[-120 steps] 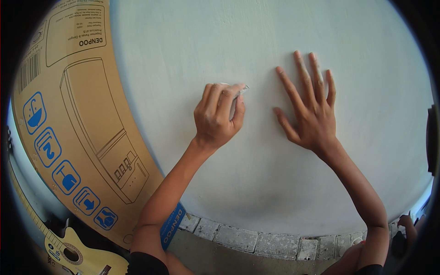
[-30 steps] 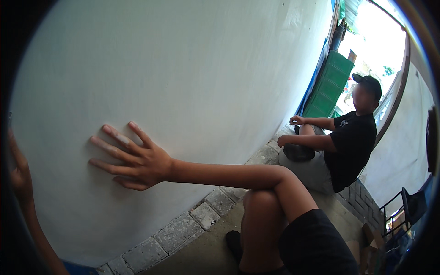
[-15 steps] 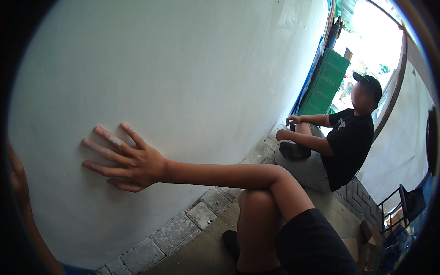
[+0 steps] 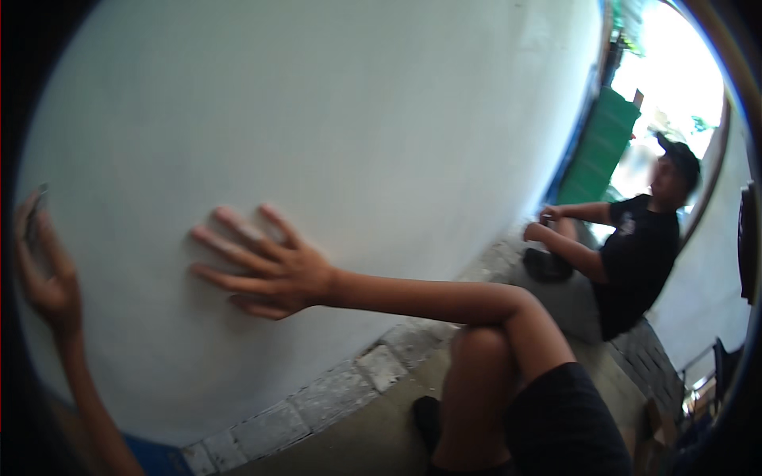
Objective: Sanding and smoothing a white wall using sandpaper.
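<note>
My right hand (image 4: 287,268) lies spread against a smooth white wall (image 4: 373,143), fingers apart and holding nothing. Whitish smears mark some of its fingers. My left hand (image 4: 57,289) is at the far left rim, raised beside the wall. Between its fingers sits a small, thin, dark object (image 4: 34,216) with a greyish tip; its kind does not show clearly. The right elbow is bent above my bare knee (image 4: 484,357).
A row of grey stone blocks (image 4: 317,397) runs along the wall's foot. Farther right, a person (image 4: 643,254) in a black cap and shirt sits on the floor near a green panel (image 4: 599,147). A dark chair (image 4: 724,369) stands at the right rim.
The view has shifted, so the wall, right hand and seated person appear farther right. More of my left hand now shows, including the dark object in its fingers.
</note>
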